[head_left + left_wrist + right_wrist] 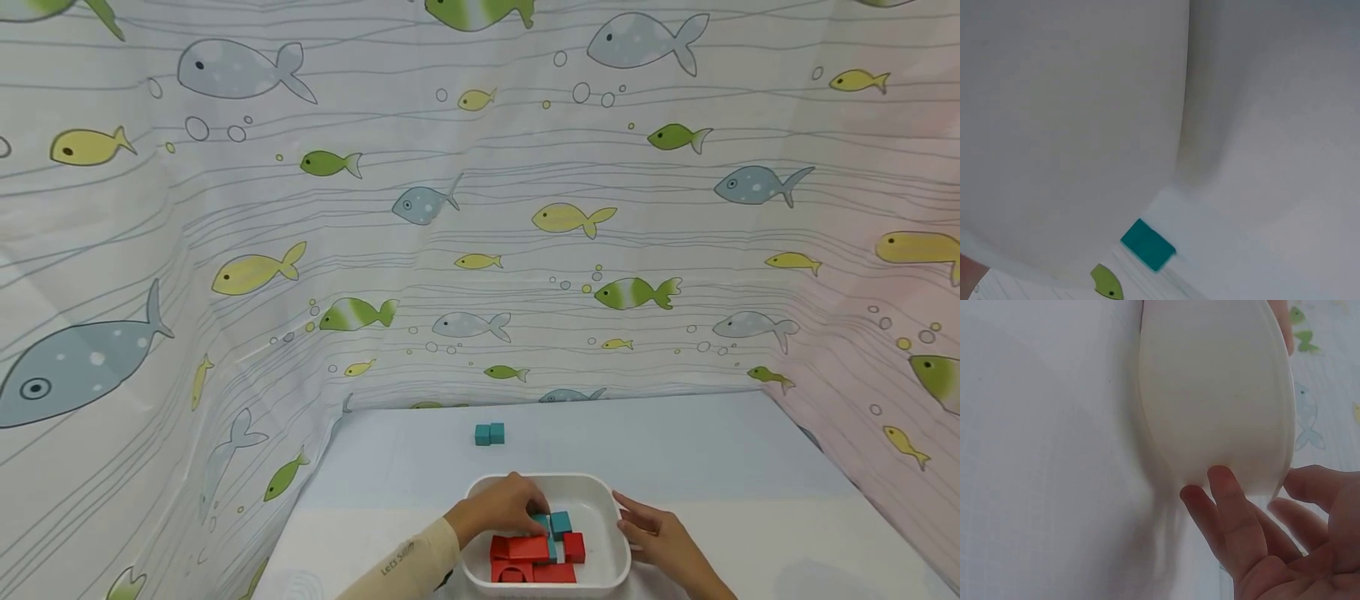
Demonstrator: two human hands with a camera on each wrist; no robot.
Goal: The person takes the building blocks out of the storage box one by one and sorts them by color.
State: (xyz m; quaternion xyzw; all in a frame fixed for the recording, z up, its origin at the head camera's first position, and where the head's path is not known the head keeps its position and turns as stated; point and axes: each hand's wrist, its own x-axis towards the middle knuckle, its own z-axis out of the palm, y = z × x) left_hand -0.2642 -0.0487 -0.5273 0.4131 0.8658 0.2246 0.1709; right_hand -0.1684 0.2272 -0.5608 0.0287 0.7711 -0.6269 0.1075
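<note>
A white tub point(600, 500) holds several red blocks point(528, 547) and teal blocks point(560, 523). My left hand point(504, 505) reaches over the tub's left rim, its thumb and fingers curled about a teal block point(542, 521) inside, which they partly cover. My right hand point(662, 537) is at the tub's right side. In the right wrist view, its fingertips point(1219, 475) touch the outer wall, with another digit at the rim. The left wrist view shows the tub's outer wall point(1072, 125) up close, and the left hand's fingers are out of sight there.
Two small teal cubes point(490, 434) stand side by side on the white table point(645, 442), beyond the tub. A fish-printed curtain point(525, 167) hangs behind the table and along both sides.
</note>
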